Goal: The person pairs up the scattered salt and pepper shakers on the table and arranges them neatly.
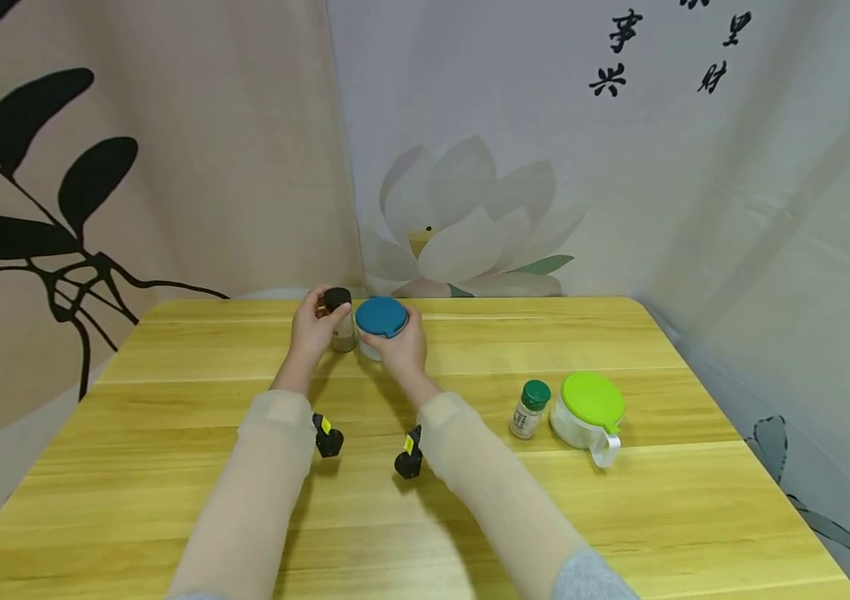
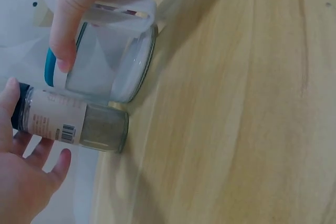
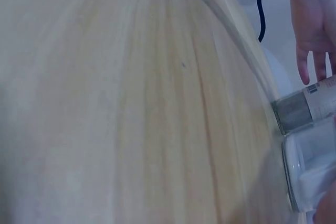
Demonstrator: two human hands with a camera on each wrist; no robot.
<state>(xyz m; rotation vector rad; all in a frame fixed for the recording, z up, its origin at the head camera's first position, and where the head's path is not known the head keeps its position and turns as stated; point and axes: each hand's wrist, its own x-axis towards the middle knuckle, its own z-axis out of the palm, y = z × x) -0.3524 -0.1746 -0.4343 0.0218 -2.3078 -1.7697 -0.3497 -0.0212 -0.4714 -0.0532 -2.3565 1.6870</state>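
At the far side of the table my left hand (image 1: 310, 329) grips a glass spice jar (image 1: 343, 333) near its black cap. A pale label with a barcode and a greyish powder in the lower part show in the left wrist view. Right beside it my right hand (image 1: 404, 343) holds a clear seasoning container (image 2: 100, 61) with a blue lid (image 1: 382, 317) and a white handle. Both vessels stand upright, side by side. In the right wrist view only their lower parts show, and my right hand is mostly cut off.
On the right side of the table (image 1: 470, 517) stand a small spice jar (image 1: 527, 414) with a green cap and a container (image 1: 582, 425) with a lime-green lid and white handle. A printed curtain (image 1: 245, 150) hangs behind the table's far edge.
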